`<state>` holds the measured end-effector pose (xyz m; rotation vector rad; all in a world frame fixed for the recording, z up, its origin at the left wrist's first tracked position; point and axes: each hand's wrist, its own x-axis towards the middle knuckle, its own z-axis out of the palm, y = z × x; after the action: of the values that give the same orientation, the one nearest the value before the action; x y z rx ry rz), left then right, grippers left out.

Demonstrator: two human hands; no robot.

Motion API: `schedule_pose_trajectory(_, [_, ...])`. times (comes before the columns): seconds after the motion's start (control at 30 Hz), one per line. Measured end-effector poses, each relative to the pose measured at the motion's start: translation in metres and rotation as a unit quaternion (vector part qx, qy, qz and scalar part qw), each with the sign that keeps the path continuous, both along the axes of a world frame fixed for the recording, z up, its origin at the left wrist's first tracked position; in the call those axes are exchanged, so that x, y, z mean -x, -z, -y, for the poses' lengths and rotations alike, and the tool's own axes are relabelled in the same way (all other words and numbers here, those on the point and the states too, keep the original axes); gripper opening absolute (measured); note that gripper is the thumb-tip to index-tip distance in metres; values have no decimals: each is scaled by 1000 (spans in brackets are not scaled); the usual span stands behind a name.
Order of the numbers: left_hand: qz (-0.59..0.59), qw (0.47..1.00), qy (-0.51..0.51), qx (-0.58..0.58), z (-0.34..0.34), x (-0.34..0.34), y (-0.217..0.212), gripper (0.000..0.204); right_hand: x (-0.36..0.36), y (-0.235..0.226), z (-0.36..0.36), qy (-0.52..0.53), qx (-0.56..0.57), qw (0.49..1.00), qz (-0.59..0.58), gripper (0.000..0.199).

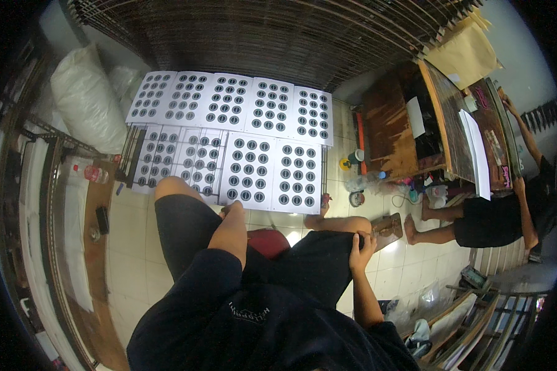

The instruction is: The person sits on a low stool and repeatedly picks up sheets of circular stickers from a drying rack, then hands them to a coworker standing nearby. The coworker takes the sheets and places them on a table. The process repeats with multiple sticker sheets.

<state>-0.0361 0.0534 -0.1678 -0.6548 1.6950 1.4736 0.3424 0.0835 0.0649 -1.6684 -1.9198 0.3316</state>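
Observation:
White sheets (273,133) printed with rows of dark round marks lie side by side on a wire rack in front of me. At the rack's near left, more printed sheets (159,151) show beneath the wires, lower than the others. My left hand (231,211) is at the lower left corner of a near printed sheet (247,170); its fingers are mostly hidden, so I cannot tell whether it grips the edge. My right hand (362,250) rests on my right knee with its fingers apart, holding nothing.
Stacked dark wire racks (241,37) rise behind the sheets. A white plastic sack (90,99) and a bottle (91,173) are at left. To the right stand a wooden table (436,123) with paper and another person (495,219). Cups, a bottle and a wooden stool (387,229) are on the floor.

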Motion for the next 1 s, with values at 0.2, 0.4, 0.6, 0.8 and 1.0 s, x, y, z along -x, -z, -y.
schedule_pose_trajectory(0.2, [-9,992,116,51,-14,-3,-40,52,4,-4,-3,1,-14,1000,2,22])
schedule_pose_trajectory(0.4, [-60,897,382,-217,-34,-22,-209,51,6,-9,-2,24,-25,999,-5,19])
schedule_pose_trajectory(0.6, [-164,749,537,-350,34,-31,-284,49,6,-11,1,42,-23,999,-8,20])
schedule_pose_trajectory(0.8, [-299,595,737,-121,73,-22,-219,57,3,-9,5,55,-12,998,-17,23])
schedule_pose_trajectory(1.0, [-324,516,781,-139,61,-27,-211,67,-4,0,0,60,-26,997,-40,22])
